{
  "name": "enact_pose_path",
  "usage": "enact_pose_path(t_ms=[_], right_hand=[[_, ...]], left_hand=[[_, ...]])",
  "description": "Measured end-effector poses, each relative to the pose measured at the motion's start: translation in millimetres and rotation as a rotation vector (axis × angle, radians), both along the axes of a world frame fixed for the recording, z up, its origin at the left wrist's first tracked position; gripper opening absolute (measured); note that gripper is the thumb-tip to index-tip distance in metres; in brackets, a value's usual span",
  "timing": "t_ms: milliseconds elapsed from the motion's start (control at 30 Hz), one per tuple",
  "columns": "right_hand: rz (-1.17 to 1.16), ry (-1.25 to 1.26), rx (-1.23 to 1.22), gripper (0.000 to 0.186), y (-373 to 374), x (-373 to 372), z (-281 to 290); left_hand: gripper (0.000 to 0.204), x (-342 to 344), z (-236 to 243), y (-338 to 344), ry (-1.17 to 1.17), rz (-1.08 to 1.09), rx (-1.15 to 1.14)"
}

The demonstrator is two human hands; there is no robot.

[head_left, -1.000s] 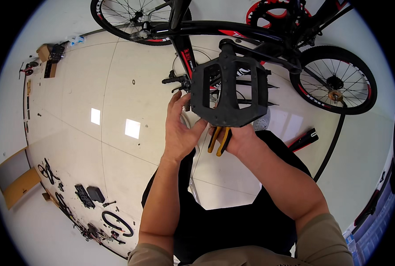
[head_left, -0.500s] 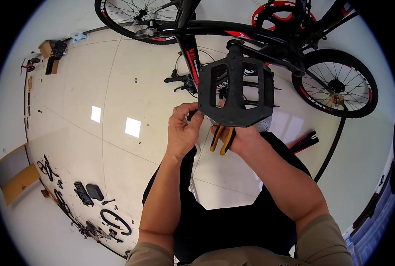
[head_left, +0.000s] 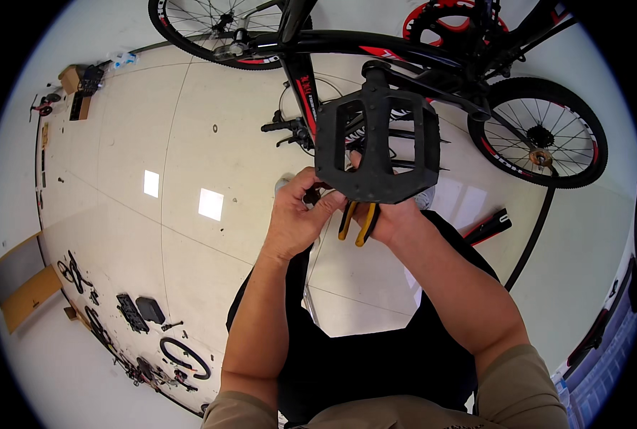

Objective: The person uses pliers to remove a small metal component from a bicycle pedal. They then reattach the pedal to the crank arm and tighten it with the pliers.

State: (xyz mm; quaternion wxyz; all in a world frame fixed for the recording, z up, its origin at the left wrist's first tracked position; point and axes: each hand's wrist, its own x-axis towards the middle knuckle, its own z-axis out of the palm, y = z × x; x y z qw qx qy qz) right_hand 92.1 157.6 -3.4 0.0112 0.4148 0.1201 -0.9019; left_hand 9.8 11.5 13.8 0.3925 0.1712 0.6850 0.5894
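Observation:
A large black pedal (head_left: 372, 146) on a crank arm hangs in front of me, hiding parts of both hands. My left hand (head_left: 297, 218) is curled just below the pedal's left corner, thumb and fingers pinched on something I cannot make out. Beneath the pedal, my right hand (head_left: 393, 222) is closed around pliers (head_left: 366, 227) with yellow-and-black handles; their jaws and most of my right fingers are hidden. Behind the pedal runs a black-and-red bicycle frame (head_left: 325, 43), with a handlebar grip (head_left: 275, 127) low to the left.
Two bicycle wheels (head_left: 504, 88) lie at upper right and upper left, near a red chainring (head_left: 416, 18). A black-and-red part (head_left: 486, 225) rests right of my legs. Loose parts (head_left: 149, 309), cardboard boxes (head_left: 70, 79) and a board (head_left: 28, 297) line the left side of the tiled floor (head_left: 118, 236).
My left fingers have come down from beside the pedal's left edge and curled inward beneath its corner. The pliers and my right hand have shifted only slightly.

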Motion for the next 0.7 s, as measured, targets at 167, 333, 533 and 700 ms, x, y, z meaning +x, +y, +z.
enact_pose_path(t_ms=[167, 333, 533, 700], right_hand=[[0.007, -0.033, 0.029, 0.019, -1.3, -1.5, 7.3], [-0.019, -0.044, 0.022, 0.016, 0.7, -3.7, 25.8], [-0.025, 0.113, -0.016, 0.012, 3.8, 8.7, -2.5], [-0.04, 0.055, -0.041, 0.013, 2.2, 5.4, 5.9]], left_hand=[[0.016, -4.5, 0.3, -2.4, -0.185, -0.017, 0.099], [0.016, -2.6, 6.5, -1.1, -0.203, 0.01, 0.088], [0.016, 0.6, 4.3, -0.3, -0.214, 0.017, 0.1], [0.017, 0.0, 0.9, -1.5, -0.244, 0.026, 0.085]])
